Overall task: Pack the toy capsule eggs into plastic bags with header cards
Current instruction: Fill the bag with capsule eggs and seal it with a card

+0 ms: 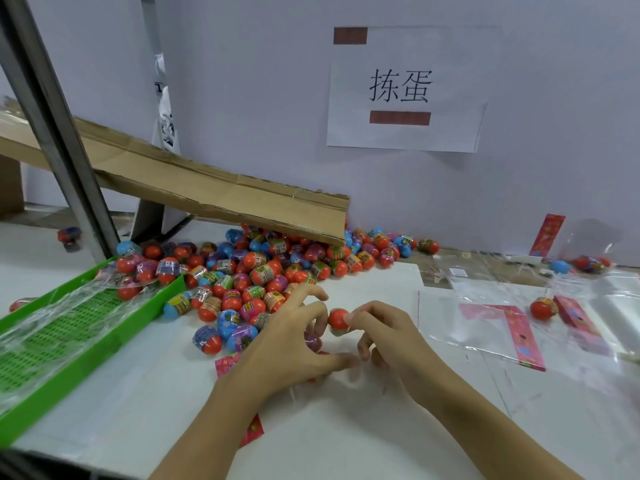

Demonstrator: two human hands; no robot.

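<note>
Head view: a white table [346, 427] was seen.
Right hand [388, 337]: a red-topped egg [337, 320] was pinched at mid-table.
Left hand [294, 344]: fingers were curled on a plastic bag [313, 341], over a pink header card [227, 363].
Egg pile [263, 271]: heaped far left, under a cardboard chute [207, 188].

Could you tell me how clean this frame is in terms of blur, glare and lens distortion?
Head view: the left hand and right hand are slightly soft around the pinched red egg; the clear bags show white glare streaks; the metal post leans from wide-angle distortion; lighting is even, shadows faint.
</note>
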